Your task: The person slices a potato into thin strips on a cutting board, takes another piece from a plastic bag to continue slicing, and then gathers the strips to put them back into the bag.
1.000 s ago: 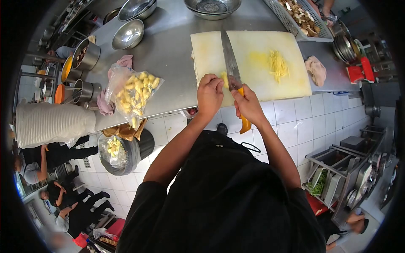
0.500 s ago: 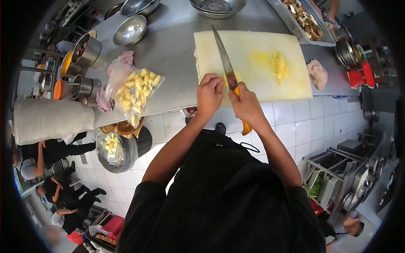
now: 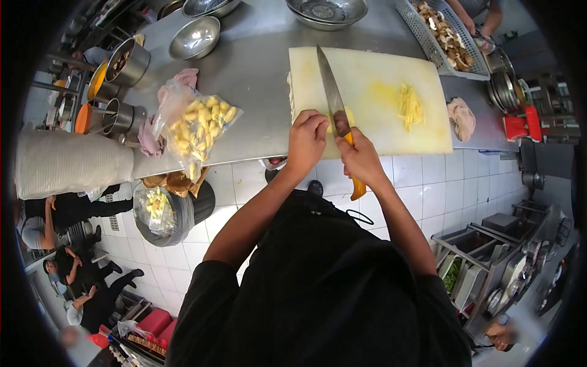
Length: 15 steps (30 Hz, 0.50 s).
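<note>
My right hand (image 3: 359, 156) is closed around the orange handle of a large knife (image 3: 331, 85), whose blade points away over the left part of a white cutting board (image 3: 367, 61). My left hand (image 3: 307, 139) rests at the board's near left edge, fingers bent together on a small yellow piece beside the blade, mostly hidden by the fingertips. Another bit of yellow shows just right of the blade. Thin yellow strips (image 3: 410, 107) lie in a pile on the right half of the board. A clear plastic bag (image 3: 199, 125) of yellow pieces lies on the table to the left.
Metal bowls (image 3: 194, 38) stand at the back. A grey basket of mushrooms (image 3: 445, 38) is at the back right, near another person's hands. A pink cloth (image 3: 461, 118) lies right of the board. Below the table's left edge is a lined bin (image 3: 165, 229). Pots stand far left.
The whole view has shifted slightly, with the board now a little further right and lower. Both hands keep nearly the same places on the board, and the knife blade stands a bit more upright.
</note>
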Available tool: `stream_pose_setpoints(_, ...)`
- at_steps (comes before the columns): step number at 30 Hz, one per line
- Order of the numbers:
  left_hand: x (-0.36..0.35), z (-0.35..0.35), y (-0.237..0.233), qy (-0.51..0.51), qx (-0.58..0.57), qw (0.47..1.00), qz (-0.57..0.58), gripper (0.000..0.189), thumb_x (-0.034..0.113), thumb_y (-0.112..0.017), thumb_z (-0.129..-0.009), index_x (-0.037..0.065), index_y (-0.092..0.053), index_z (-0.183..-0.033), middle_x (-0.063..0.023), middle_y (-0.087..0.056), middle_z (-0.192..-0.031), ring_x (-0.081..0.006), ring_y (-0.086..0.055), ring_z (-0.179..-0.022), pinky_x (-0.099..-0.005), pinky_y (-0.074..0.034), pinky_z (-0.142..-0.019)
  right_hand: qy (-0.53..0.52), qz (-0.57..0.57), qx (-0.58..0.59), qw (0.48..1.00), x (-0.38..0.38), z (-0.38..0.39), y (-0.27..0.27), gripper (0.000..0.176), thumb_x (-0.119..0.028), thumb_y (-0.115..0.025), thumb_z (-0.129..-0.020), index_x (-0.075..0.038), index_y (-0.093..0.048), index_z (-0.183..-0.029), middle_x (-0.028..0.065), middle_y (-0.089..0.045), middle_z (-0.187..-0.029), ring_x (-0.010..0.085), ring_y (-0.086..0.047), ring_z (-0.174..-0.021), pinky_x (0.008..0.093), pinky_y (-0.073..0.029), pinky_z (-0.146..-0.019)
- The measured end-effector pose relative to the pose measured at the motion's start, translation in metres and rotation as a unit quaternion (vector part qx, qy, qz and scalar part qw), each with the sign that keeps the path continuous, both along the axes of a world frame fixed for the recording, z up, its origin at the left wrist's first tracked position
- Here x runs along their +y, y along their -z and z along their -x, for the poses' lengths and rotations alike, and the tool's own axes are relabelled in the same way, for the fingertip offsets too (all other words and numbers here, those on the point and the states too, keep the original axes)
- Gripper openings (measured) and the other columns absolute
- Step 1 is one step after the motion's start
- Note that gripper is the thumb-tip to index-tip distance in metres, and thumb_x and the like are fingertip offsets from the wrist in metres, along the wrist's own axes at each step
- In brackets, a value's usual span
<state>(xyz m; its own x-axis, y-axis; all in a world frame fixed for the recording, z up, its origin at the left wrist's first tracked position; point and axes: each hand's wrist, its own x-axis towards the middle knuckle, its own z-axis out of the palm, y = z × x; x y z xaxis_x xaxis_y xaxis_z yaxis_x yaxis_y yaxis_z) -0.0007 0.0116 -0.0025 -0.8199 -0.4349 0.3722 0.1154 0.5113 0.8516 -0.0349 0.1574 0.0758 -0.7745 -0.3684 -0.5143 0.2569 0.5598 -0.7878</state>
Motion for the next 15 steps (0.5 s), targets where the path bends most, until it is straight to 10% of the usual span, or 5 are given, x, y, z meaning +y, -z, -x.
stream_pose_setpoints(15, -0.012, -0.02, -0.003, 0.002, -0.029, 0.996, 0.088, 0.008, 0.0, -0.076, -0.083, 0.0, -0.076, -0.091, -0.0114, -0.066, -0.098, -0.0311, -0.064, -0.091, -0.0402, -0.053, -0.081, 0.03, 0.138, -0.113, 0.984, 0.013, 0.003, 0.014, 0.026, -0.028, -0.06, -0.102, -0.004, -0.051, -0.098, 0.0052, -0.055, -0.07, 0.015, -0.055, -0.047, 0.0323, -0.044, -0.044)
